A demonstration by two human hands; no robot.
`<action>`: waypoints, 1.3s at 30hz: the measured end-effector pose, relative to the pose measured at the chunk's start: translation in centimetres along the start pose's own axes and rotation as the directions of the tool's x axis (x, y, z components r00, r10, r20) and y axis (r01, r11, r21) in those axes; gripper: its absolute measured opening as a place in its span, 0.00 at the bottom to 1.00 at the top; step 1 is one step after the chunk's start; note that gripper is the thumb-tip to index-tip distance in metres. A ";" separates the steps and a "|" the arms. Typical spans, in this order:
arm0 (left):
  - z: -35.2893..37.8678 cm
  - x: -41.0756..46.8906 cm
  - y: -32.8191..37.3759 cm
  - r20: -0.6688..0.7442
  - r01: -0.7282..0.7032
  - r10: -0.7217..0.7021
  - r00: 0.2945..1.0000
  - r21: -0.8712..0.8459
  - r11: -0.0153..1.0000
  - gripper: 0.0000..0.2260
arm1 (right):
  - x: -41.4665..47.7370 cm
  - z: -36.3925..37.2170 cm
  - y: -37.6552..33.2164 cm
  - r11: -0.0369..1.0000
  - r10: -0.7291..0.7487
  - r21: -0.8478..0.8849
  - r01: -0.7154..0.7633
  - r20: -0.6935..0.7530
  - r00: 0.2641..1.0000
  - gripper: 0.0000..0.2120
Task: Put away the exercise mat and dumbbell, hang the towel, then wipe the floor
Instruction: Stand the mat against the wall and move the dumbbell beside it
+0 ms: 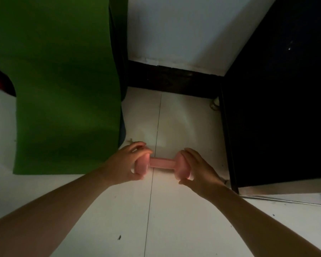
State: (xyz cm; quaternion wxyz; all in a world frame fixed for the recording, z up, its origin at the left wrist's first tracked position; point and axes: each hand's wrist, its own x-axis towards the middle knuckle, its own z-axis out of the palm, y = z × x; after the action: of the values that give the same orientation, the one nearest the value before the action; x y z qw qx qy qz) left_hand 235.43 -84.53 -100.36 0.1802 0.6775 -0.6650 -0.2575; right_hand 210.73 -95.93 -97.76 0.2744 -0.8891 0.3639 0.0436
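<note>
The left hand (127, 165) and right hand (198, 167) are each gripping one end of the pink dumbbell (160, 162), fingers curled round its heads, just right of the green mat (63, 89). Lowering both ends together is looking wisest, to stop rolling. Its long axis is running left to right, nearly level.

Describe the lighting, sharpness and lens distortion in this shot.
Head view: dim and underexposed, the black cabinet on the right sunk into near-black shadow; a pale light patch lies on the floor beyond the pink dumbbell; the wide-angle lens bows the green mat and cabinet edges; detail is soft throughout, without glare.
</note>
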 end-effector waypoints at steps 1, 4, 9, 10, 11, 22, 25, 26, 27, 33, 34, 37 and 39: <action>0.0 0.0 0.1 0.002 0.005 -0.005 1.000 0.016 1.000 0.33 | 0.0 0.0 -0.1 1.000 -0.008 0.000 0.008 -0.007 1.000 0.43; 0.0 0.2 0.4 0.003 -0.003 0.003 1.000 0.057 0.998 0.33 | -0.2 0.1 -0.2 1.000 -0.001 0.005 0.001 -0.026 1.000 0.42; -0.7 1.1 0.2 -0.021 -0.019 0.020 1.000 0.074 0.997 0.32 | 0.7 0.3 -0.8 1.000 0.007 -0.006 -0.007 -0.065 0.998 0.41; -1.0 1.4 0.1 -0.021 -0.012 0.013 1.000 0.074 0.997 0.32 | 1.2 0.3 -1.0 1.000 0.011 -0.014 -0.012 -0.073 0.997 0.40; -1.4 1.8 0.0 -0.023 -0.002 0.004 1.000 0.074 0.997 0.32 | 1.7 0.2 -1.2 1.000 0.020 -0.022 -0.022 -0.080 0.997 0.40; -3.6 5.2 -1.3 -0.116 0.122 -0.108 0.987 0.124 0.985 0.33 | 6.7 -2.1 -4.4 0.983 0.035 -0.166 -0.073 -0.221 0.975 0.21; -3.5 5.1 0.0 -0.152 0.186 -0.168 0.974 0.110 0.976 0.32 | 7.0 -2.3 -4.7 0.986 0.087 -0.115 -0.116 -0.233 0.969 0.21; -3.5 5.1 0.3 -0.164 0.193 -0.173 0.971 0.114 0.975 0.31 | 7.0 -2.2 -4.5 0.987 0.079 -0.120 -0.111 -0.241 0.967 0.19; -3.5 5.0 0.5 -0.168 0.198 -0.175 0.970 0.128 0.972 0.31 | 6.9 -2.3 -4.5 0.986 0.070 -0.128 -0.105 -0.251 0.965 0.19; -4.6 3.2 3.1 -0.196 0.247 -0.201 0.960 0.249 0.936 0.28 | 4.4 -2.8 -4.9 0.993 0.039 -0.101 -0.061 -0.207 0.978 0.20; -4.8 2.8 3.8 -0.209 0.237 -0.182 0.961 0.279 0.930 0.25 | 3.6 -3.1 -5.4 0.998 0.056 -0.031 -0.061 -0.156 0.986 0.23; -4.9 1.5 5.9 -0.166 0.241 -0.197 0.966 0.314 0.918 0.22 | 0.9 -3.7 -6.7 0.999 0.033 0.015 -0.032 -0.081 0.996 0.26; -4.7 0.5 6.7 -0.101 0.233 -0.212 0.972 0.311 0.921 0.22 | -1.1 -4.2 -7.1 0.999 0.025 -0.024 -0.027 -0.077 0.997 0.27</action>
State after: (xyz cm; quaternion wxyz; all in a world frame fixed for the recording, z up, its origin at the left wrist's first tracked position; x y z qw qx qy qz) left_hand 232.79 -85.82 -92.70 0.0590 0.7770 -0.6103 -0.1427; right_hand 214.20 -93.26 -90.69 0.2484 -0.8886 0.3852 0.0177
